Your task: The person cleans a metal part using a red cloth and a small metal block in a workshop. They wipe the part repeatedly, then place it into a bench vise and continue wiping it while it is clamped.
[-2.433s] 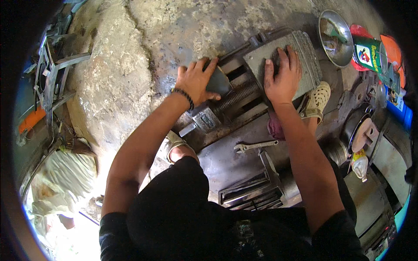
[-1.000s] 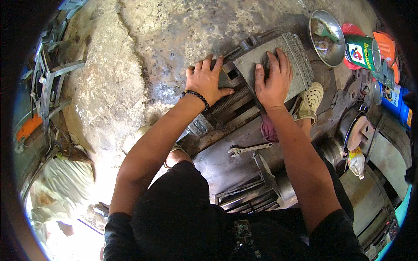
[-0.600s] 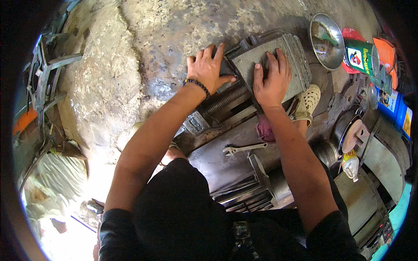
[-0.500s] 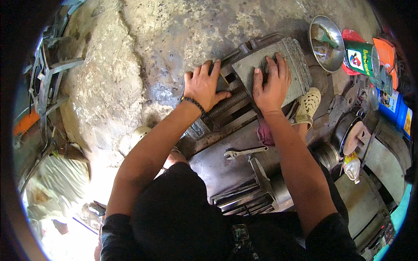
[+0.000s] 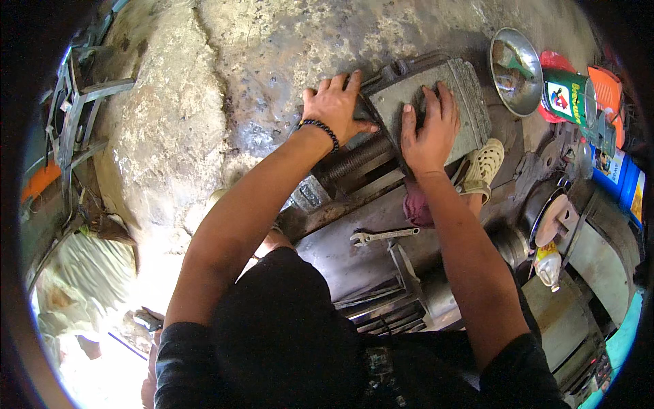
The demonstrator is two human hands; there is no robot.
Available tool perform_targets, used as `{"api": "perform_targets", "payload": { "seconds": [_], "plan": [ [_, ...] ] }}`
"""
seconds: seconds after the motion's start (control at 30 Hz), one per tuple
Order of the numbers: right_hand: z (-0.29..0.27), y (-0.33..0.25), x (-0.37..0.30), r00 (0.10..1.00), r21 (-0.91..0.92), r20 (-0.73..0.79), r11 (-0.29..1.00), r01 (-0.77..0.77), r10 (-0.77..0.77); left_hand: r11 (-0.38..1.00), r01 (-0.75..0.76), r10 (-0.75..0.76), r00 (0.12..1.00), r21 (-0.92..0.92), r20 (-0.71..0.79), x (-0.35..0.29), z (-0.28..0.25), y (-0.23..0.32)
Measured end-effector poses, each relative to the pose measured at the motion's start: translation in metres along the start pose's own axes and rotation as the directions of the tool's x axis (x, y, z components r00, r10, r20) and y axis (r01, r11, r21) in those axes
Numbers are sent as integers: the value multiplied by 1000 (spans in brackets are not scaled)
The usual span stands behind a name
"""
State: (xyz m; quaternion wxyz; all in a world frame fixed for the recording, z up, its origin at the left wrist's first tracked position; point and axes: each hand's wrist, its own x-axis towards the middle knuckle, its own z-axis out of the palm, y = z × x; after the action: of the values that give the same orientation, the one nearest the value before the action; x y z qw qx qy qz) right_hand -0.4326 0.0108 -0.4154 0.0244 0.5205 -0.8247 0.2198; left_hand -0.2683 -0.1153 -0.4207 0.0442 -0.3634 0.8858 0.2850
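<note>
A heavy metal machine vise [image 5: 394,101] with a flat grey block and a long threaded screw [image 5: 354,162] lies on the ground before me. My left hand [image 5: 332,108] rests over its far side, left of the block, fingers stretched and thumb pointing right above the screw; what lies under the palm is hidden. On the block's flat top, my right hand [image 5: 430,140] lies with its fingers extended, holding nothing. A maroon cloth [image 5: 417,204] is below my right wrist. Nearer to me, an adjustable wrench [image 5: 385,236] lies on a smooth metal surface.
At the right are a metal bowl [image 5: 503,75] holding a green-handled brush, a dark green container [image 5: 579,112], a blue container [image 5: 608,167] and a plastic bottle [image 5: 548,266]. A beige clog [image 5: 486,163] stands beside the block. A metal frame [image 5: 105,88] is at far left.
My left hand has shifted right and slightly farther away, toward the grey block. The right hand stays on the block, with little change.
</note>
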Motion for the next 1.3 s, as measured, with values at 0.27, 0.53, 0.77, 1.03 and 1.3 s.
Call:
{"api": "perform_targets", "payload": {
  "seconds": [0.27,0.53,0.77,1.03,1.3],
  "plan": [
    [-1,0,1,1000,-3,-2,1000,0,0,1000,0,1,999,17,-49,0,7,-1],
    [-2,-1,0,1000,-4,8,1000,-15,15,999,35,-33,998,-38,56,2,7,5],
    [0,0,0,1000,10,8,1000,-11,10,998,57,-57,998,-26,14,-1,5,7],
    [-2,-1,0,1000,7,15,1000,-19,19,998,47,-48,998,-37,-34,-4,10,7],
    [-1,0,1,1000,-5,13,1000,-2,2,998,61,-62,998,-35,-34,-3,16,5]
  ]
}}
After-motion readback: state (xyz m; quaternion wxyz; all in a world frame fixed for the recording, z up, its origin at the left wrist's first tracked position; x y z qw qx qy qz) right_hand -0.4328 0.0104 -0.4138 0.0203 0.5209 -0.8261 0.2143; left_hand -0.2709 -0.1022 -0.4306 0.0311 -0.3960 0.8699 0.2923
